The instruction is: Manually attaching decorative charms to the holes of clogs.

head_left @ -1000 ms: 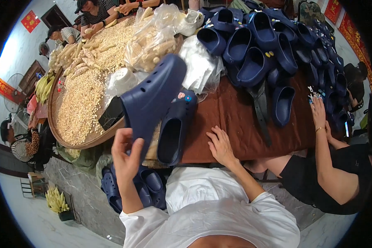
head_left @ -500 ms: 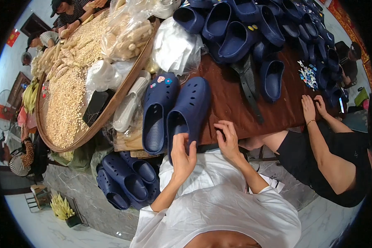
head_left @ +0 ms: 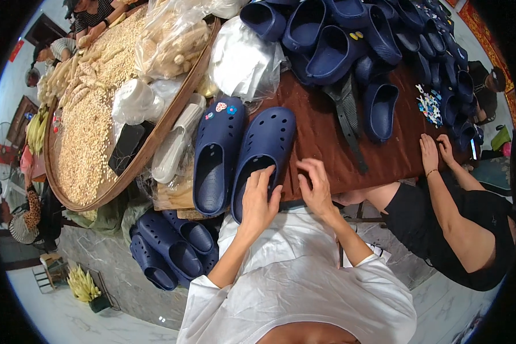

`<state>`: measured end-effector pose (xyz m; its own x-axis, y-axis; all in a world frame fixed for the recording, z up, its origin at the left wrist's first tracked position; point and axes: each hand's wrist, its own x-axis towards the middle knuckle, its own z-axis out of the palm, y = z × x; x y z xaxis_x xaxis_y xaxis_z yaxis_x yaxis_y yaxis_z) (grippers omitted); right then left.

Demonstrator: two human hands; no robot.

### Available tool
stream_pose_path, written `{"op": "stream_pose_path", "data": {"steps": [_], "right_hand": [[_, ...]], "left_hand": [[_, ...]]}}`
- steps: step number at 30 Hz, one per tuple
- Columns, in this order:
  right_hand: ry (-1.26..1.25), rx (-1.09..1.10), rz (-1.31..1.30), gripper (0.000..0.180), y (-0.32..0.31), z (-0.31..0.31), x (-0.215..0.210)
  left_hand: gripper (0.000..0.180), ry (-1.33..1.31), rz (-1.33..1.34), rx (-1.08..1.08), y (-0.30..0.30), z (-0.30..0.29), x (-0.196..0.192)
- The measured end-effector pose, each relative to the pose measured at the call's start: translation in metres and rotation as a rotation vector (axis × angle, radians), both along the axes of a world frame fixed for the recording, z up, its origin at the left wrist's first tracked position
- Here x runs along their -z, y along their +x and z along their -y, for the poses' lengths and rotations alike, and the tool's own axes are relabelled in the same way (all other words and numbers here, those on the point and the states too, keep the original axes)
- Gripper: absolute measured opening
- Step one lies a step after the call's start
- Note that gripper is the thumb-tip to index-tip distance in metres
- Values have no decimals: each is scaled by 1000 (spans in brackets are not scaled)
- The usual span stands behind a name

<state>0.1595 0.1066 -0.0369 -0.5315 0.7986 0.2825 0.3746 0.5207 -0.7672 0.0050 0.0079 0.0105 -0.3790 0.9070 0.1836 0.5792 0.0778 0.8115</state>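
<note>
Two navy foam clogs lie side by side at the near edge of the brown table (head_left: 327,137). The left clog (head_left: 217,155) carries small coloured charms on its toe. The right clog (head_left: 264,155) is plain. My left hand (head_left: 258,200) rests on the heel end of the right clog, fingers spread over its opening. My right hand (head_left: 315,183) hovers just right of that clog over the table edge, fingers curled and apart, with nothing visible in it.
A heap of navy clogs (head_left: 350,40) fills the far table, with a black strap (head_left: 347,114) and loose charms (head_left: 430,106). A round woven tray (head_left: 172,114) of kernels sits left. More clogs (head_left: 166,252) lie on the floor. Another person's hands (head_left: 436,152) rest at right.
One second ago my left hand held a clog up in the air; it now lies flat beside the other on the table. Both hands have come together at its heel.
</note>
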Motion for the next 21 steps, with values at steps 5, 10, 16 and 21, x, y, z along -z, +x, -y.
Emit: {"op": "stream_pose_path", "data": {"steps": [5,10,16,21], "right_hand": [[-133,70,-235,46,-37,-56,16],[-838,229,-646,72,-85,-157,32],[-974,379,-897,68,-124,-215,25],[-977,513,-903,61,-134,-221,35]], "left_hand": [[34,-20,-206,34,-3,-16,27],[24,-42,-201,64,1,-17,36],[26,-92,-189,63,1,-18,38],[27,-120,-186,42,3,-19,39]]}}
